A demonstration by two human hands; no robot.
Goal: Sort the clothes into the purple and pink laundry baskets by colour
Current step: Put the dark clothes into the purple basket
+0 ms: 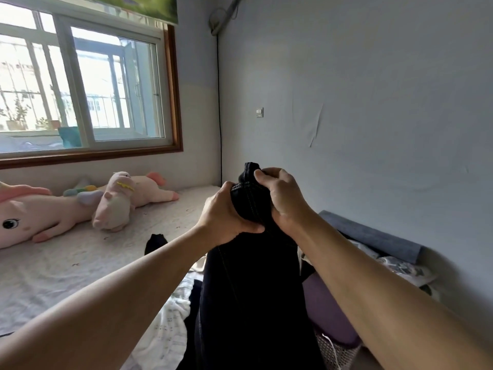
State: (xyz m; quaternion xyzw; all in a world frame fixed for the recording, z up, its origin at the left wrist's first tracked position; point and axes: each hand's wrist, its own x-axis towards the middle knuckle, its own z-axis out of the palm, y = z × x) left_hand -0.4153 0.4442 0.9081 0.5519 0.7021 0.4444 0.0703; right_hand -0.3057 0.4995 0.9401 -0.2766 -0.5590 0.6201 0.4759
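A pair of dark navy jeans [250, 289] hangs lifted in front of me, its stitched hem bunched at the top. My left hand [224, 217] grips the hem from the left and my right hand [282, 198] grips it from the right, fingers curled over the fabric. Under my right forearm the purple laundry basket [328, 311] shows its purple rim and mesh wall. A white patterned garment [170, 324] lies on the bed below the jeans. A small black garment [155, 243] lies on the bed behind my left forearm. No pink basket is in view.
The bed [66, 263] has a pale sheet, with pink plush toys [117, 201] along the window side. A folded grey blanket [373, 236] and a patterned cloth [400, 265] lie against the right wall. A window [80, 84] fills the left wall.
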